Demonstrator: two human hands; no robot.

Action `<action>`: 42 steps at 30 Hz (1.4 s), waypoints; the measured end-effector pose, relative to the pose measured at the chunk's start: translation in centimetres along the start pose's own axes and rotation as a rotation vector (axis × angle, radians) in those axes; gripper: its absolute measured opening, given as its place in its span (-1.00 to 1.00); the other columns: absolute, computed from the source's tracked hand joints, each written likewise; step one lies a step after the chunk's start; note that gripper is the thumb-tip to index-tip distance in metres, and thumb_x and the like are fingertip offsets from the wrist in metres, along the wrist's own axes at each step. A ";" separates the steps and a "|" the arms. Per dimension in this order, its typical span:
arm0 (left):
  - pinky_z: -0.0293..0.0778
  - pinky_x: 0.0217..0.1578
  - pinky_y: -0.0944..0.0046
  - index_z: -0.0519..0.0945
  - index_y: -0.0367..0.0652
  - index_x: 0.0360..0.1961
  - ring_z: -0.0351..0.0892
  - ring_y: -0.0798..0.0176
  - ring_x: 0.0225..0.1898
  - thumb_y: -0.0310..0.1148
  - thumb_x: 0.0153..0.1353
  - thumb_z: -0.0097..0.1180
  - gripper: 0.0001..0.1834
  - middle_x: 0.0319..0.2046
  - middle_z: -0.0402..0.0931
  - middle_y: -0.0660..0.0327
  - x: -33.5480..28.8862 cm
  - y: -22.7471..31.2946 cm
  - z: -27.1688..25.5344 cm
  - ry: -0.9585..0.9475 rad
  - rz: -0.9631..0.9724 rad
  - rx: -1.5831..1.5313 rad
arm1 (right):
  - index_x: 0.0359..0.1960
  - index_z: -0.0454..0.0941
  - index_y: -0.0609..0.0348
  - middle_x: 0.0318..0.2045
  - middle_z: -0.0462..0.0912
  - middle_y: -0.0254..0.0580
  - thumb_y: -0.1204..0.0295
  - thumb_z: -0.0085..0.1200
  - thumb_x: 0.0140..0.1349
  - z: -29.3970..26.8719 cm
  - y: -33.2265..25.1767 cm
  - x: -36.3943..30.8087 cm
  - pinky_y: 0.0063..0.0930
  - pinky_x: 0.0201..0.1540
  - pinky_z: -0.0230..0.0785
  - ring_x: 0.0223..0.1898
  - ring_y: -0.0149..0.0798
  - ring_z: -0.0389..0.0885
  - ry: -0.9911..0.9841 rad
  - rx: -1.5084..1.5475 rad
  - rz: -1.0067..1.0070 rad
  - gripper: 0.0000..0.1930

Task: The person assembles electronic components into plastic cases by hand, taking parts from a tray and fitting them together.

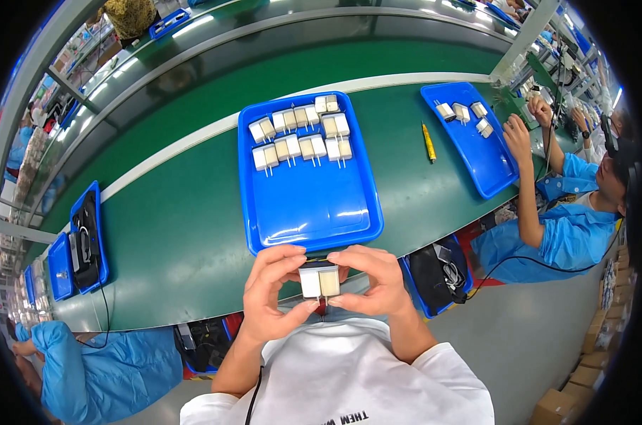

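Close in front of my chest, two white plug-in chargers are held side by side, a whiter one (311, 285) on the left and a creamier one (329, 282) on the right. My left hand (270, 292) is closed on the left charger, thumb below and fingers above. The right charger is pinched the same way by my right hand (376, 285). Metal prongs show faintly at their lower side. Just beyond my fingers lies a blue tray (314, 212), with several similar chargers (288, 147) grouped in its far half, prongs toward me.
A yellow pen-like tool (428, 143) lies on the green bench (172, 219). Farther right, another blue tray (487, 166) holds several chargers beside a co-worker in blue (576, 219). Blue bins with black items (86, 244) stand at left. A blue-sleeved person (116, 361) sits lower left.
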State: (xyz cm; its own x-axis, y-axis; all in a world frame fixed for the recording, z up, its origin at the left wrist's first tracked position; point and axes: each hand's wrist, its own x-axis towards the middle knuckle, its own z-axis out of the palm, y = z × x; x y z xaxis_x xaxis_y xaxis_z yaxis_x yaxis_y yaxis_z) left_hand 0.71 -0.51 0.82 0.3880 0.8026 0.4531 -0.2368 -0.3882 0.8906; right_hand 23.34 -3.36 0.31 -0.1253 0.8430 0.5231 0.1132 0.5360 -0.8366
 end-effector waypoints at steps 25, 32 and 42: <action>0.56 0.11 0.07 0.56 -0.34 0.23 0.58 -0.04 0.17 -0.48 -0.02 0.53 -0.28 0.16 0.54 -0.10 1.1 0.8 -0.5 -0.045 0.058 0.408 | 0.12 0.68 0.29 -0.30 0.74 -0.11 0.35 0.61 -0.03 -0.1 -0.3 1.3 -0.43 -0.27 0.57 -0.35 -0.25 0.73 -0.050 -0.083 0.051 -0.36; 0.55 0.22 0.01 0.49 -0.24 0.27 0.54 -0.01 0.30 -0.55 0.06 0.49 -0.29 0.27 0.47 -0.09 -0.8 -1.3 0.3 0.055 -0.104 -0.052 | 0.28 0.55 0.36 -0.31 0.71 -0.18 0.24 0.59 -0.02 0.5 -1.1 1.7 -0.41 -0.26 0.55 -0.33 -0.27 0.67 -0.032 0.036 0.003 -0.19; 0.60 0.28 -0.13 0.33 -0.17 0.33 0.57 -0.24 0.29 -0.36 0.13 0.50 -0.21 0.33 0.39 -0.23 -1.6 -2.2 2.3 0.135 -0.205 -0.559 | 0.25 0.56 0.35 0.07 0.63 0.05 0.32 0.51 0.05 1.4 -0.3 -0.2 -0.26 0.05 0.56 -0.01 -0.12 0.66 0.074 -0.034 -0.019 -0.29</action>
State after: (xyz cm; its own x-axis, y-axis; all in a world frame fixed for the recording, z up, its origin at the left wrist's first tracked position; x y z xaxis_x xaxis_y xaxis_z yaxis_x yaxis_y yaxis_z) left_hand 2.65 -1.96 -1.71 0.3677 0.9002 0.2334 -0.6150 0.0471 0.7871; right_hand 21.92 -3.73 0.18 -0.0550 0.8332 0.5503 0.1451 0.5520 -0.8212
